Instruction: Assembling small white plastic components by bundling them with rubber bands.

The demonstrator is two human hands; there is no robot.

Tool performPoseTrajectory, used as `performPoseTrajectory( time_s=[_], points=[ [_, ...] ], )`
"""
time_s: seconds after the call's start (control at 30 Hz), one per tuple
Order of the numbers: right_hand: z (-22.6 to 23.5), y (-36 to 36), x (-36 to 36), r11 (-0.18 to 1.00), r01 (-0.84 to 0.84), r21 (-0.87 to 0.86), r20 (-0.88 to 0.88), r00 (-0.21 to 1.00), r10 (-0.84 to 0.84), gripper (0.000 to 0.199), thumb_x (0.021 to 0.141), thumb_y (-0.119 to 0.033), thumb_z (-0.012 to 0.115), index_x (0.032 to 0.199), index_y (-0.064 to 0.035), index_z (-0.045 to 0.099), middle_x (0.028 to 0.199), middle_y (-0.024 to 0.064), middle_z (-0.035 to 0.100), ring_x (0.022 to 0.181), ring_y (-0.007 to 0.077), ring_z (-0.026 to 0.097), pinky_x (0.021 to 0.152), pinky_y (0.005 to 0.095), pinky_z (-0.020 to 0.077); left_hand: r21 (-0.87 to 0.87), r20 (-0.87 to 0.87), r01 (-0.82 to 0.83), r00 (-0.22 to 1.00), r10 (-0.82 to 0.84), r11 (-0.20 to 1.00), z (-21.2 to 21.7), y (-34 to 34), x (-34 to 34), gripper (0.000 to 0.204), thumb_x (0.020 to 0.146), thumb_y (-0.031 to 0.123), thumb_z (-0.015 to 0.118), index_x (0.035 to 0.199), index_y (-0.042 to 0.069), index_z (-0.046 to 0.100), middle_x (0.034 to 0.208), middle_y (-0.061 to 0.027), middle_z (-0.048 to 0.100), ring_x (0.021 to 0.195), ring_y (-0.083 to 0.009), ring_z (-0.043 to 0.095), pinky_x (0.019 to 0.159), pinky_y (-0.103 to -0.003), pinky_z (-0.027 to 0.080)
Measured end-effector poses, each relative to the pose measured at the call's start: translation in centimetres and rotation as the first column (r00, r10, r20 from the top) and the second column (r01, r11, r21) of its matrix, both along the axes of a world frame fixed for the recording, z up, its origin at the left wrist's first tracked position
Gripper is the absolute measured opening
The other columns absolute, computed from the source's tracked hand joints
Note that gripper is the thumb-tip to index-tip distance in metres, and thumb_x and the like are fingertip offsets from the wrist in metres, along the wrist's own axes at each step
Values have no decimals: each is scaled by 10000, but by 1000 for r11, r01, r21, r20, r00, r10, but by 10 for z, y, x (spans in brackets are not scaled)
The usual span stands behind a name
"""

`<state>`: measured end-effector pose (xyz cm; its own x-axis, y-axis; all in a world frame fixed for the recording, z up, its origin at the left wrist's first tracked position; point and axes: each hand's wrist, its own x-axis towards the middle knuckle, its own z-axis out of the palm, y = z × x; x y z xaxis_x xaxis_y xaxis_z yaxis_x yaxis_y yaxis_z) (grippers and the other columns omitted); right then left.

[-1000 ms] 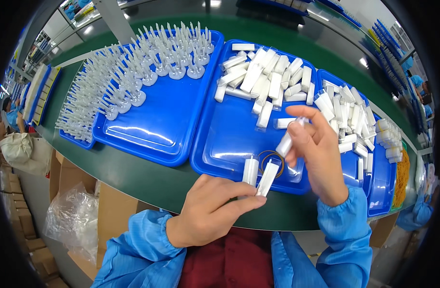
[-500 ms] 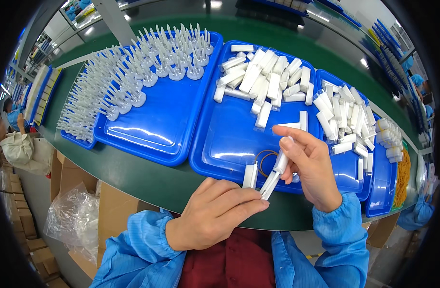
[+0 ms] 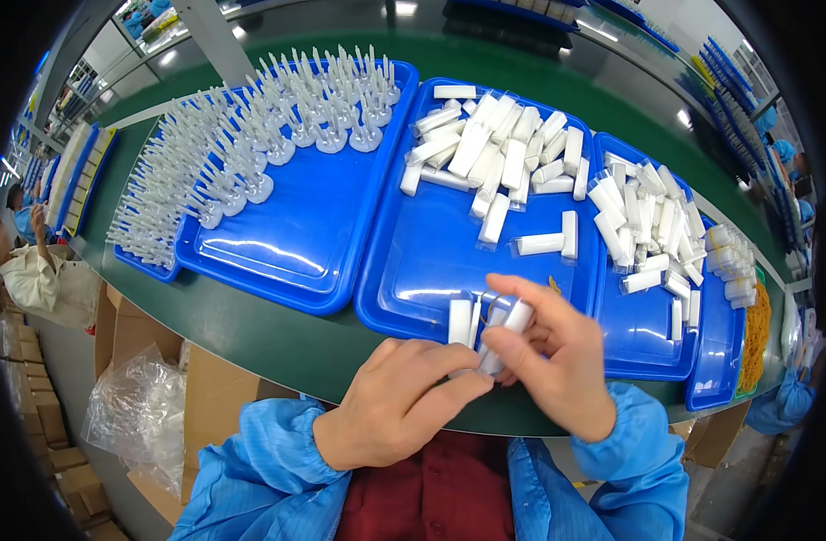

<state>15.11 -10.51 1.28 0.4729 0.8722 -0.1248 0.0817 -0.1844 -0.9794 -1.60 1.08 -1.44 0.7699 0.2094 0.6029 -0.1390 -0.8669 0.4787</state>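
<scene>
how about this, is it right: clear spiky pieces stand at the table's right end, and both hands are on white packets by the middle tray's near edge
No: the head view shows the clear spiky pieces standing at the left end of the table. The rest holds: left hand and right hand are on white packets by the near edge of the middle tray.

- Blue tray (image 3: 287, 239), 10 o'clk: smooth glossy plastic
- Spiked pcs (image 3: 332, 138), 10 o'clk: translucent shiny plastic
- White pkts (image 3: 514, 159), 1 o'clk: glossy clr film
- Tabletop (image 3: 291, 349), 8 o'clk: smooth, semi-gloss
- Carton (image 3: 216, 401), 8 o'clk: matt cardbd
- Sleeve (image 3: 636, 446), 4 o'clk: creased cloth, slt sheen
</scene>
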Motion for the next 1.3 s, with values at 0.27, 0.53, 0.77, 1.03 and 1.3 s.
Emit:
performPoseTrajectory(
  time_s=[0.27, 0.53, 0.77, 1.03, 1.3],
  points=[
    [0, -1, -10, 999, 14, 47, -35, 999, -12, 388, 939, -47, 674, 1318, -20, 597, 936, 90, 676, 748, 100, 654, 624, 251, 525, 57, 118, -72, 991, 65, 996, -15, 7, -1, 332, 709, 67, 740, 1040, 79, 721, 969, -35, 692, 749, -162, 620, 667, -280, 420],
    [-22, 23, 87, 984, -117, -131, 936, 314, 162, 377, 830, -24, 714, 1198, -31, 635, 1039, 92, 661, 964, 289, 597, 823, 384, 493, 13, -23, -48, 999, 48, 999, -25, 11, 2, 336, 755, 60, 710, 1091, 77, 715, 1002, -36, 666, 752, -152, 597, 629, -295, 391],
    [-3, 25, 37, 991, 101, 90, -143, 986, -88, 527, 983, -200, 624, 1441, -34, 422, 1010, 114, 704, 937, 141, 645, 855, 292, 490, -21, -35, 72, 997, -72, 997, -8, 3, 8, 364, 700, 54, 710, 1053, 118, 771, 961, -4, 670, 643, -123, 536, 581, -288, 372],
    [-5, 14, 33, 997, 73, -2, -176, 982, -72, 458, 981, -214, 646, 1365, 5, 525, 875, 45, 680, 861, 85, 585, 816, 252, 448, 43, -46, 158, 987, -157, 986, 1, 2, 5, 338, 783, 123, 676, 1115, 78, 716, 1028, -11, 625, 667, -99, 529, 597, -272, 347],
    [-5, 10, 33, 995, 95, -10, -124, 988, -95, 426, 957, -167, 670, 1328, 12, 562, 855, 29, 703, 877, 72, 609, 857, 252, 455, 47, -61, 169, 984, -166, 985, 1, 5, 4, 335, 780, 126, 672, 1106, 67, 717, 1032, -17, 624, 667, -103, 529, 604, -271, 349]
  ],
)
